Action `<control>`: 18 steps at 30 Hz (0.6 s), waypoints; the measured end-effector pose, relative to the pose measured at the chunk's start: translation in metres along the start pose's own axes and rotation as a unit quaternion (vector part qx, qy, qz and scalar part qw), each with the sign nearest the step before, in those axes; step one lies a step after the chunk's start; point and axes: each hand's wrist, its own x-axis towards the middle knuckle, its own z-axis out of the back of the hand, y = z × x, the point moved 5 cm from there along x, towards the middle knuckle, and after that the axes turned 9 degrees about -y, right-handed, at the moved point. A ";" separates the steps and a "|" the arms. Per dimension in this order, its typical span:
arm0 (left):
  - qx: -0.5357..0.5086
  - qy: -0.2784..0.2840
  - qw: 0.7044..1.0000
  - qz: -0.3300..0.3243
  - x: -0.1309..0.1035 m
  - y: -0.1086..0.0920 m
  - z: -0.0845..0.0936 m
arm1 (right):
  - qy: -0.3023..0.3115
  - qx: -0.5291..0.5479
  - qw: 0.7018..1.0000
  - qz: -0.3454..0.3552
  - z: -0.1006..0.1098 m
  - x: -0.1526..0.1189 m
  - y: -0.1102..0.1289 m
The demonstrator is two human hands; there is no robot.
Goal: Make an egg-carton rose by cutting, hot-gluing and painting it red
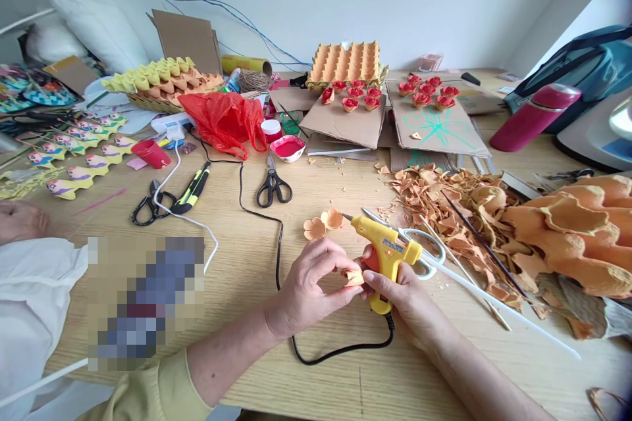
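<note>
My left hand (313, 286) pinches a small, partly rolled orange egg-carton flower (353, 276) between thumb and fingers. Wrapped round the grip of a yellow hot glue gun (388, 253) is my right hand (402, 289), its thumb tip reaching to the flower as well. The gun's nozzle points up and left, away from the flower, and a long white glue stick (503, 306) trails from its back. Just beyond my hands lie two flat cut petal pieces (315, 229). White-handled scissors (424, 253) rest partly behind the gun.
Orange carton scraps (444, 210) and a cut egg tray (567, 230) fill the right side. Red flowers stand on cardboard (345, 122) at the back, near a dish of red paint (288, 148). Black scissors (273, 187) and a cord (280, 243) lie left. Another person's hand (22, 220) is far left.
</note>
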 end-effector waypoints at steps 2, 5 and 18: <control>0.005 0.000 1.000 -0.001 0.000 0.000 0.000 | -0.005 0.003 1.000 0.000 0.001 0.000 0.001; 0.015 0.004 1.000 -0.003 0.000 0.001 -0.001 | -0.006 0.008 1.000 0.003 0.000 -0.001 0.003; 0.035 0.001 0.999 -0.024 -0.001 -0.002 -0.003 | 0.007 0.024 1.000 -0.006 -0.001 -0.002 0.000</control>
